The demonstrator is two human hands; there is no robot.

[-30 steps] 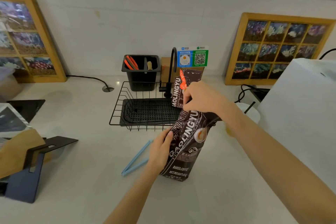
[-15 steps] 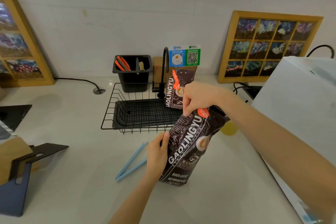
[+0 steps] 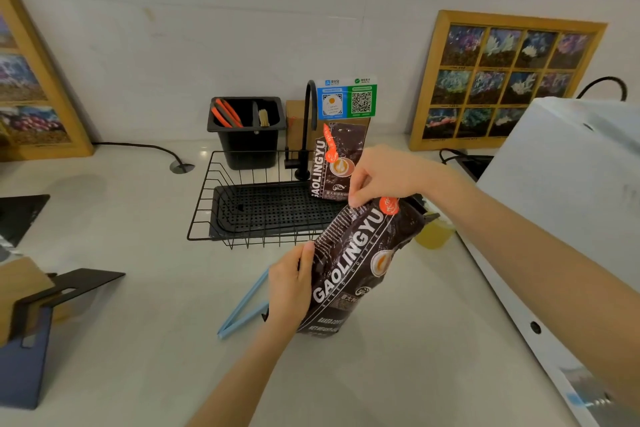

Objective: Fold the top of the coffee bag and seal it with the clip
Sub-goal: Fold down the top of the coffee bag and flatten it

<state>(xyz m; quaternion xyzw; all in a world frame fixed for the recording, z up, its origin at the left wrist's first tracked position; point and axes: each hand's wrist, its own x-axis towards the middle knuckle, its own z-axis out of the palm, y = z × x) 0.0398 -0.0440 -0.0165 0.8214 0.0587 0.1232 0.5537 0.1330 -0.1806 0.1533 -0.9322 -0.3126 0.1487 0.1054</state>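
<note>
The right hand (image 3: 382, 172) is pinched shut on the top edge of the bag (image 3: 360, 263), thumb and fingers pressing the folded-over top down against the front panel. The left hand (image 3: 289, 284) is clamped on the bag's left side, low on the body, steadying it. The bag stands on the counter (image 3: 138, 340) and leans back and to the right, its base just right of the left hand.

To fold well, judged from this pose: keep the left hand firm so the base does not slide; run the right-hand pinch along the whole width of the top so the crease lies flat and even; press out trapped air before the fold is set. Hold the fold shut with one hand while the other goes for the clip, or it is likely to spring open.

The clip (image 3: 242, 308), a pale blue two-armed bar, lies flat on the counter just left of the bag, partly behind the left hand and wrist. It is not yet picked up. A second bag (image 3: 337, 163) stands behind the first, near the rack (image 3: 221, 215).
</note>
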